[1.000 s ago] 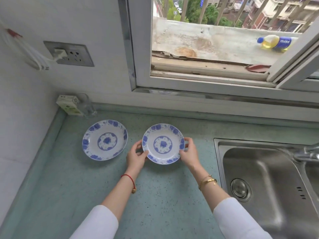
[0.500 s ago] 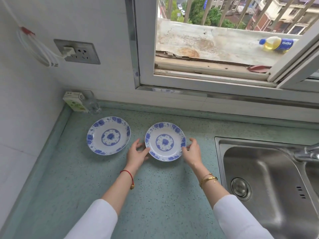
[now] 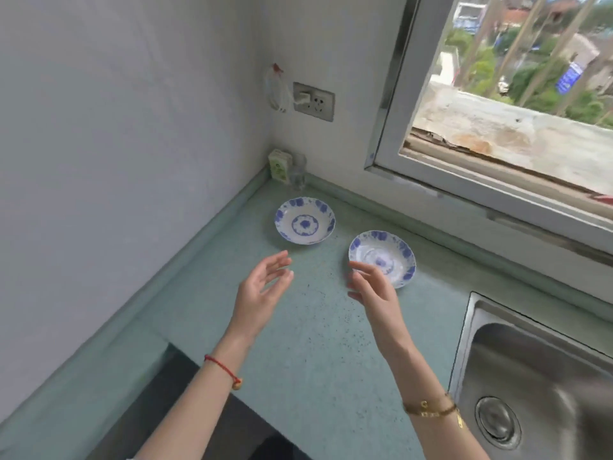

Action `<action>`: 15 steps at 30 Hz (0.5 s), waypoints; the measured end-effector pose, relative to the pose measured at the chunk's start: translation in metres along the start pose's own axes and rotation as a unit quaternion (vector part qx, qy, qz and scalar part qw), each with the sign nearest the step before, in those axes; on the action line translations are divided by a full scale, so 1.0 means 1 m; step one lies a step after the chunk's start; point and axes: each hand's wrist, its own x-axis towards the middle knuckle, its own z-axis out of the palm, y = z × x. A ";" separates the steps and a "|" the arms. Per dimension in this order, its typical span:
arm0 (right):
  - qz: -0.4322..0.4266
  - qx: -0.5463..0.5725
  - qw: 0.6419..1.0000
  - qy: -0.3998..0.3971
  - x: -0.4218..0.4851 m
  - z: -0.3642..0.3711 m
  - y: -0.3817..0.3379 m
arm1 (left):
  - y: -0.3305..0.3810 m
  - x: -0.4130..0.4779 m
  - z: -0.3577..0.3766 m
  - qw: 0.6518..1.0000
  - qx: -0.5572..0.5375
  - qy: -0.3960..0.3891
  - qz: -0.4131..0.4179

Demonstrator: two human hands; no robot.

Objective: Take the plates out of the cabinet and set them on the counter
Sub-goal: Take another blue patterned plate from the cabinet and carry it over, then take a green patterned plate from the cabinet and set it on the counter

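Note:
Two white plates with blue flower patterns lie on the pale green counter [image 3: 308, 330]. One plate [image 3: 304, 220] sits near the corner, the other plate [image 3: 384, 254] to its right below the window. My left hand [image 3: 262, 290] hovers empty with fingers apart, in front of the corner plate. In front of the right plate my right hand [image 3: 373, 288] is raised, also empty and spread, and its fingers overlap that plate's near rim in the view. Neither hand touches a plate. No cabinet is in view.
A steel sink [image 3: 530, 386] fills the right. A small green carton [image 3: 280, 167] and a clear glass [image 3: 298, 172] stand in the back corner. A wall socket [image 3: 313, 101] with a plugged cable sits above. The counter's front edge [image 3: 212, 370] drops to a dark gap.
Both hands have let go of the right plate and drawn back from it with fingers spread. The camera has swung left, so the left wall and counter edge now show.

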 end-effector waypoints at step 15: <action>-0.044 -0.064 0.926 -0.370 -0.215 0.055 0.018 | -0.009 -0.386 -0.041 0.905 -0.078 0.418 0.021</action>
